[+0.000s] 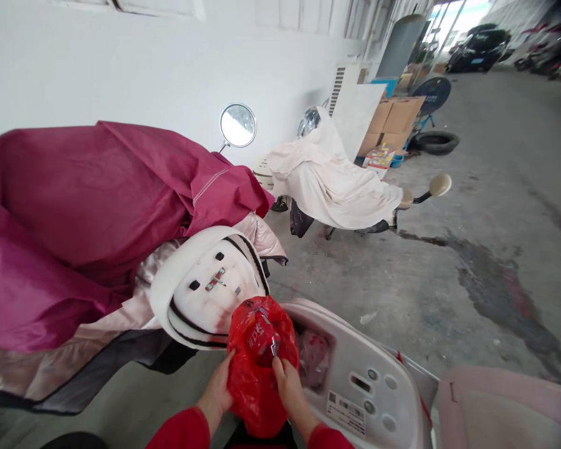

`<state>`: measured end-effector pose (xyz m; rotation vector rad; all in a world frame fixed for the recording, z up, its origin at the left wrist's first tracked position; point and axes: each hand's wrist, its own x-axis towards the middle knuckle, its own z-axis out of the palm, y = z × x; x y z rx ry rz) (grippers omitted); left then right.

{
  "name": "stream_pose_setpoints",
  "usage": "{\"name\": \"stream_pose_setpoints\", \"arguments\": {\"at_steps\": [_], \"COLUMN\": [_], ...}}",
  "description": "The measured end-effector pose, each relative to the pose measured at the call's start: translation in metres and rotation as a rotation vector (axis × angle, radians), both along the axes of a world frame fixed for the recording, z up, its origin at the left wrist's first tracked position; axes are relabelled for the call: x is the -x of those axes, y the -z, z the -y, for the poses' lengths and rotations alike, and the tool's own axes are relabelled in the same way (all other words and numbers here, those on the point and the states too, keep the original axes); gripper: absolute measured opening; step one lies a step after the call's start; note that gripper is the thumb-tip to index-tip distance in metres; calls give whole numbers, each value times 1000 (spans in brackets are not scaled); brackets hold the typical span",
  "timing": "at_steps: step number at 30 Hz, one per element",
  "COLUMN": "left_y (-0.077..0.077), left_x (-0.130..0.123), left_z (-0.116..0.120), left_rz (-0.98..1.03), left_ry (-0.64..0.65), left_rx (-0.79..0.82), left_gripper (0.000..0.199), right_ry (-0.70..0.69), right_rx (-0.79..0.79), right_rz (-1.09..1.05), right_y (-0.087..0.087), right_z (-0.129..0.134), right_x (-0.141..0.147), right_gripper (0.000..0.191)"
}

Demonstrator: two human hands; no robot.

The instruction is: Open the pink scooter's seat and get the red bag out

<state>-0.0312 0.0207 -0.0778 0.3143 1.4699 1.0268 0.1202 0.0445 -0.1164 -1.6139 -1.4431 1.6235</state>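
Both hands hold a red plastic bag (255, 399) at the bottom centre. My left hand (219, 383) grips its left side, fingers closed on the plastic. My right hand (290, 386) pinches the bag's right side near its opening. Inside the bag's mouth a red package (260, 340) with printed characters and a shiny edge shows. Just right of the bag lies an open white storage box (346, 380), with a pinkish bundle (314, 358) in its far end. The box's white lid (215, 287) is tipped back, its inner side up, behind the bag.
A maroon cover (88, 206) drapes over a scooter with a round mirror (238, 125) on the left. Beyond stands a scooter under a pale cloth (331, 181). Cardboard boxes (393, 121) and a tyre (437, 143) stand farther back. A pink seat (509, 405) is at lower right.
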Motion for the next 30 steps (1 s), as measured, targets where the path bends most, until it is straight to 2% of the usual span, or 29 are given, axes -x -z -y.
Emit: {"name": "stream_pose_setpoints", "arguments": {"at_steps": [2,4,7,9,11,13,16,19,21,24,30], "left_y": [3,-1,-11,-8,6,27,61,79,78,63,33], "left_x": [13,29,48,51,49,46,50,65,74,80,70], "left_z": [11,13,-9,-35,-63,-85,-104,-111,-115,-117,-116], "left_rz": [-178,-403,-729,-881,-986,-1073,-1171,-1227,-1262,-1324,-1361], "left_ry": [74,142,285,438,599,720,815,864,878,856,739], "left_rx": [11,-1,-72,-123,-139,-106,1,99,131,121,-37], "left_gripper": [41,42,47,53,53,48,40,33,29,27,25], "right_ry": [-34,-73,-139,-182,-229,-275,-333,-402,-449,-500,-480], "right_rx": [-36,-45,-32,-31,-32,-31,-36,-44,-58,-83,-95], "right_rz": [52,106,172,218,265,303,347,376,393,429,486], "right_y": [15,27,42,50,59,70,86,96,97,92,83], "right_z": [3,11,26,35,41,42,39,34,34,37,40], "right_x": [15,24,28,27,27,26,25,19,14,9,0], "right_gripper": [40,40,42,41,37,35,36,38,38,36,32]}}
